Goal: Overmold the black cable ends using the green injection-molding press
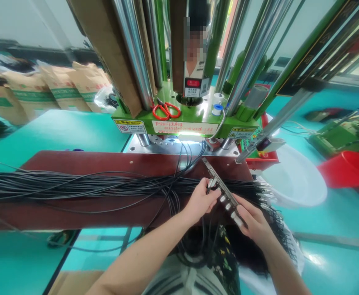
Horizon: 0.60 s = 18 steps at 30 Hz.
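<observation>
A long metal bar [225,190] with a row of silver connectors along it is held at a slant above the dark red board. My right hand [255,219] is closed round its near end. At its middle, my left hand [202,200] pinches one of the silver connectors; the fingertips partly cover that piece. Beneath and beside the hands lies a thick bundle of black cables [99,184], spread along the board. Several thin cables [187,157] run from the lit machine opening toward the bundle, and others hang over the board's near edge.
Ahead stands a green press [179,125] with steel columns and warning labels. Red-handled scissors [166,111] and a small blue-and-white spool [217,109] rest on it. To the right are a white tub [302,180] and a red bucket [348,168]. Paper sacks [32,94] stand at left.
</observation>
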Each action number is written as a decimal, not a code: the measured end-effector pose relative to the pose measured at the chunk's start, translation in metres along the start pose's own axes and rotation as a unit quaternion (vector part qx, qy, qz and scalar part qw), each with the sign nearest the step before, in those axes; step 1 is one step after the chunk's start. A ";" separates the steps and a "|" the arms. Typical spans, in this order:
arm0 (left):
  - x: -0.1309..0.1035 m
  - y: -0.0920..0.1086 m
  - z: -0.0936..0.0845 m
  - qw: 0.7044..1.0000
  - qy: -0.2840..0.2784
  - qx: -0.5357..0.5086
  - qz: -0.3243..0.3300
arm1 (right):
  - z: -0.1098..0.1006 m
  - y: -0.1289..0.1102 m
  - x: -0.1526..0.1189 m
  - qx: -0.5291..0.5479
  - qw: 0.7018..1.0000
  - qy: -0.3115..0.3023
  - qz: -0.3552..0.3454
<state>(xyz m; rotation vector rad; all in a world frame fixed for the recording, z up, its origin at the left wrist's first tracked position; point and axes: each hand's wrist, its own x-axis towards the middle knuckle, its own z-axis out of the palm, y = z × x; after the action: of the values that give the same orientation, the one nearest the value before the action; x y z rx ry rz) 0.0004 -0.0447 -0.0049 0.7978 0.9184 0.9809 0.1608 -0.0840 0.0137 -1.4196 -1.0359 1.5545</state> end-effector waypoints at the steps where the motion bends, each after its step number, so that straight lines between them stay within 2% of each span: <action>1: 0.000 0.001 0.000 1.000 0.000 -0.001 -0.004 | 0.000 0.000 0.000 -0.002 1.000 -0.004 -0.004; 8: -0.002 0.000 -0.001 0.999 -0.012 -0.031 -0.023 | -0.009 0.005 0.005 -0.048 0.998 -0.032 -0.014; 12: -0.004 -0.002 -0.002 1.000 0.006 -0.017 -0.009 | -0.010 0.007 0.008 -0.112 0.991 -0.060 -0.046; 15: -0.003 0.000 -0.002 1.000 0.022 0.011 0.005 | -0.006 0.005 0.005 -0.100 0.994 -0.035 -0.021; 18: -0.002 0.004 -0.002 0.998 0.045 0.022 0.030 | -0.003 0.003 0.002 -0.043 0.999 -0.008 -0.004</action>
<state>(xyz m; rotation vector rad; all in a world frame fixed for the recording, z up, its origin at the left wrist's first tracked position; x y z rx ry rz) -0.0036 -0.0446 -0.0017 0.8266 1.0006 1.0585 0.1639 -0.0825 0.0102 -1.4620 -1.1285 1.5345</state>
